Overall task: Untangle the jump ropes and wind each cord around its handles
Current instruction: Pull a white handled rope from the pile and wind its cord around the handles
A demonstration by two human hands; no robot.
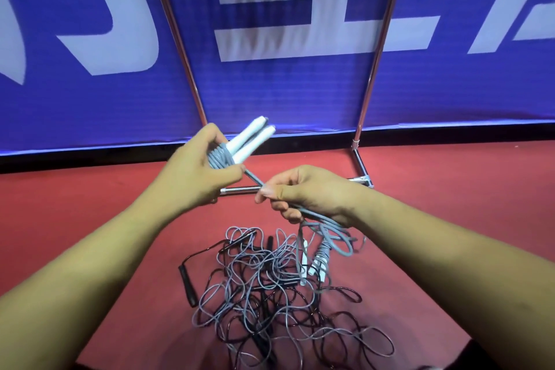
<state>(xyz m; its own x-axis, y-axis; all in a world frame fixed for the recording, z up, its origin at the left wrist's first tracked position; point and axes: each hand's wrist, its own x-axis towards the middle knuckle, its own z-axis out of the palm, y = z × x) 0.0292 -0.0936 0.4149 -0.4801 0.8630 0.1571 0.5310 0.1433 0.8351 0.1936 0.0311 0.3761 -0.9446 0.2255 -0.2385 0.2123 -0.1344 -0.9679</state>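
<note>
Currently our left hand grips two white handles, grey cord coiled round them; our right hand, just beside, pinches that cord's free length. Below both hands: tangled grey and black ropes on red floor.

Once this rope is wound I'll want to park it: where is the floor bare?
Bare red floor lies left of the left arm, by the banner, and right of the metal stand foot. Between the arms it is crowded: the tangled ropes fill it.
</note>
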